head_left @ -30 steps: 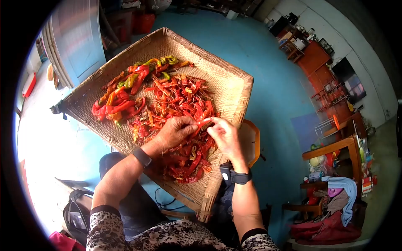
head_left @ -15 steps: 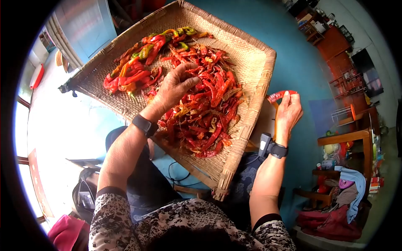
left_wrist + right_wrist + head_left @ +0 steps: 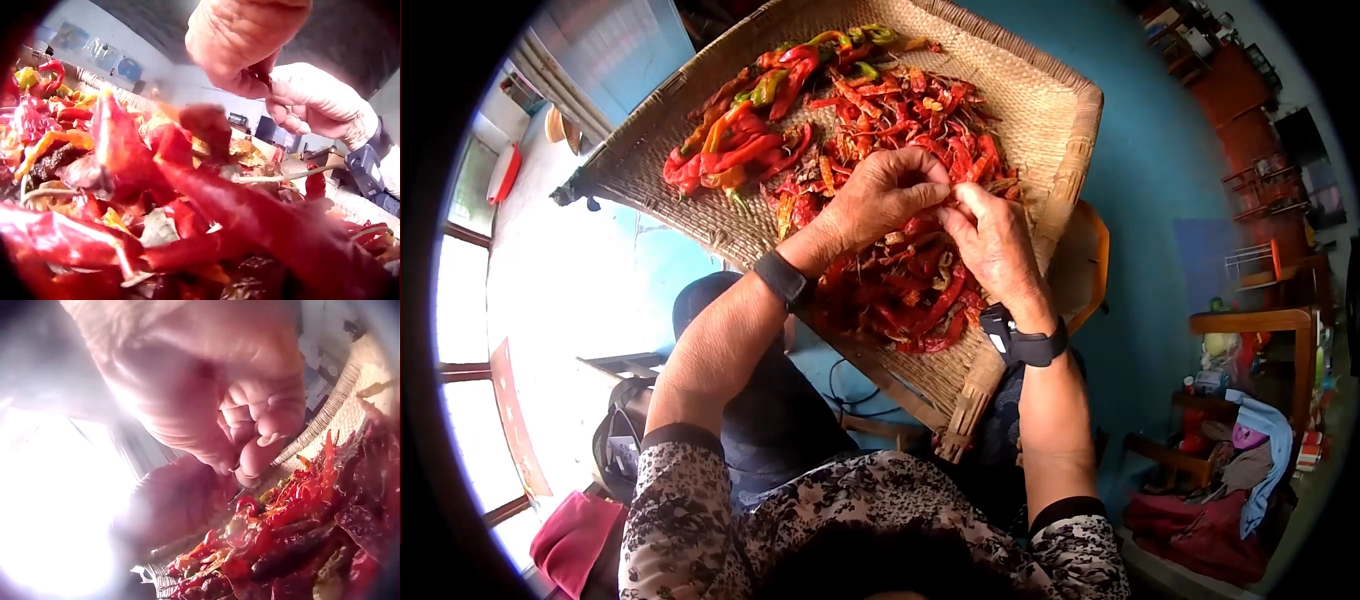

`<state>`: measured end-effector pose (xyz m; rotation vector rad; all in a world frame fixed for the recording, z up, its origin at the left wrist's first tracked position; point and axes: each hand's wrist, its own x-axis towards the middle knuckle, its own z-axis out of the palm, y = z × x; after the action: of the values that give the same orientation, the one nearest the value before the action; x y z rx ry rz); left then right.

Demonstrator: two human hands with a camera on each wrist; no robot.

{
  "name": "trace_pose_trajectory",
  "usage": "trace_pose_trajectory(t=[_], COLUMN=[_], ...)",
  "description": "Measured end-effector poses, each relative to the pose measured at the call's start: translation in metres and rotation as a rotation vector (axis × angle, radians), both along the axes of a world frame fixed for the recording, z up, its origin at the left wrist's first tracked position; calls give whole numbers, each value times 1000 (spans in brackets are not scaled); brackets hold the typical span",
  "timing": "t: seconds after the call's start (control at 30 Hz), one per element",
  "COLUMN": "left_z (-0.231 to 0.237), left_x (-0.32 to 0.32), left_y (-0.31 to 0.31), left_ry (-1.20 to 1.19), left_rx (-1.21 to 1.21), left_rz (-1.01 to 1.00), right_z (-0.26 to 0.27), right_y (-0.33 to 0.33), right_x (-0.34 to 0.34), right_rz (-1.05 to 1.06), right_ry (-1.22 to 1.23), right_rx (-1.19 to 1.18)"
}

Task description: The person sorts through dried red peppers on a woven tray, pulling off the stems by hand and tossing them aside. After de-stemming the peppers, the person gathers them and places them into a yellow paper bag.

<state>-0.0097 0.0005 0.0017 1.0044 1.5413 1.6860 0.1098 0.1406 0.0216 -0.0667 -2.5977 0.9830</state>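
Above a pile of red peppers [image 3: 945, 290] in a woven tray [image 3: 1040, 140], my left hand [image 3: 890, 198] and right hand [image 3: 997, 245] meet at the fingertips. The left wrist view has my left hand [image 3: 247, 37] pinching a small dark red piece [image 3: 261, 75], and my right hand [image 3: 319, 103] pinches at its lower end. Curled fingers hide most of this piece. In the right wrist view, my right hand [image 3: 206, 381] is close up, with my left hand [image 3: 181, 497] behind it.
Larger glossy red, orange and green peppers [image 3: 735, 145] lie at the tray's left. An orange-rimmed stool [image 3: 1095, 265] stands under its right edge. A wooden chair [image 3: 1250, 322] with clothes [image 3: 1190, 530] is at the right, a pink cloth [image 3: 578, 540] at the lower left.
My right hand has come back from beyond the tray's right edge, where it held a red pepper, to meet my left hand. The tray appears higher and further right in the head view.
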Motion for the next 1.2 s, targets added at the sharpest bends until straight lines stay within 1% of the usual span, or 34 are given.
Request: trace_pose_trajectory(t=[0.07, 0.1, 0.13, 0.17, 0.2, 0.23, 0.27, 0.3, 0.33, 0.37, 0.4, 0.43, 0.47, 0.53, 0.6, 0.67, 0.7, 0.73, 0.77, 0.8, 0.83, 0.87, 0.9, 0.93, 0.97, 1.0, 1.07, 1.13, 1.2], left_z=[7, 13, 18, 20, 24, 29, 31, 11, 6, 2, -4, -9, -12, -5, -5, -4, -1, 3, 9, 11, 12, 12, 13, 15, 17, 17, 14, 14, 19], left_x=[-1, -1, -1, 0, 2, 5, 6, 2, 7, 15, 21, 22, 21, 22, 20, 15, 13, 12, 11, 10, 9, 9, 9, 10, 11, 11, 11, 11, 12], left_y=[-6, -11, -15, -20, -24, -28, -32, -33, -33, -33, -33, -29, -26, -19, -16, -14, -14, -13, -14, -14, -14, -14, -15, -16, -15, -14, -13, -13, -12], left_ry=[54, 188, 322, 458, 455, 558, 661, 866, 865, 1015, 1163, 1196, 1193, 1187, 1175, 1165, 1100, 1030, 867, 867, 772, 677, 677, 613, 549, 549, 425, 396, 120], left_rx=[-28, -105, -179, -202, -201, -313, -425, -339, -337, -361, -386, -340, -341, -574, -563, -550, -401, -254, -300, -301, -215, -130, -128, -132, -135, -129, -94, -71, -43], left_rz=[-17, 15, 46, 83, 82, 5, -73, -98, -98, -54, -10, 14, 17, 3, 20, 38, 67, 94, 58, 57, 52, 45, 43, 43, 44, 44, 62, 71, 39], right_z=[5, 3, 10, 21, 22, 21, 11, 11, 11, 10, 9, 10, 8, 13, 7, 0, -1, -1, -4, -7, -6, -3, -2, -4, -6, -7, -2, -1, -5], right_y=[3, 11, 19, 24, 41, 56, 80, 93, 99, 102, 102, 101, 98, 67, 36, 12, 7, 5, 4, 2, 1, 0, -2, -2, -1, 0, 1, 1, 4], right_x=[4, 6, 10, 18, 24, 29, 35, 44, 50, 50, 50, 50, 46, 37, 23, 14, 11, 9, 7, 6, 4, 3, 2, 2, 2, 2, 4, 5, 4], right_rz=[-64, -120, -196, -350, -437, -526, -562, -682, -798, -796, -777, -751, -631, -411, -47, 149, 200, 204, 202, 200, 200, 201, 199, 194, 204, 216, 185, 161, 137], right_ry=[-20, 31, 67, 67, 78, 155, 252, 148, 41, 39, 176, 314, 323, -34, -148, -118, -105, -148, -125, -101, -100, -177, -253, -255, -191, -125, -120, -113, -17], right_rx=[-27, 10, 23, 99, 133, 159, 261, 391, 521, 524, 676, 827, 570, 119, -56, 103, 149, 186, 195, 205, 206, 198, 189, 190, 94, 0, -36, -76, -227])
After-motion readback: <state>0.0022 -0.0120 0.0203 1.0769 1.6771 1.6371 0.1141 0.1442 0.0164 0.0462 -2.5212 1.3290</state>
